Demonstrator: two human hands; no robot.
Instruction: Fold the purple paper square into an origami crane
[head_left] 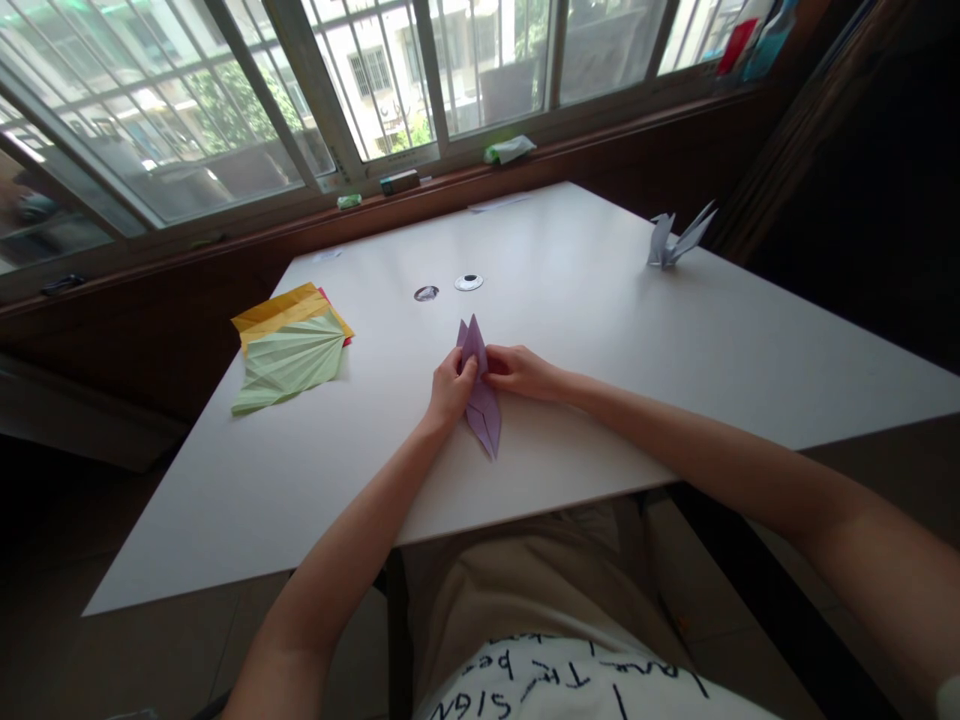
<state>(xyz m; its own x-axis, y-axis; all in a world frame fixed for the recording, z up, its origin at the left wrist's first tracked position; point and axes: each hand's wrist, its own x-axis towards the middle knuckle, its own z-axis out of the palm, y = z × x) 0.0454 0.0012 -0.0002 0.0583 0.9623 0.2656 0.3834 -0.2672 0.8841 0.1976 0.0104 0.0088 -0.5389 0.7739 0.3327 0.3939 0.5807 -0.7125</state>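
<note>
A purple folded origami paper [484, 412] stands between my two hands near the front of the white table [600, 330]. It is long and narrow, with two pointed tips at its far end and one point toward me. My left hand [451, 385] pinches it from the left, thumb lying on its face. From the right, my right hand [521, 372] has its fingers closed at the paper's edge. Part of the paper's middle is hidden behind my fingers.
Creased green paper [292, 362] lies over yellow paper [281, 312] on the left. Two small round discs, one silvery [427, 293] and one with a black centre [469, 282], lie beyond my hands. A pale folded paper crane [675, 240] stands far right. A windowed wall borders the back.
</note>
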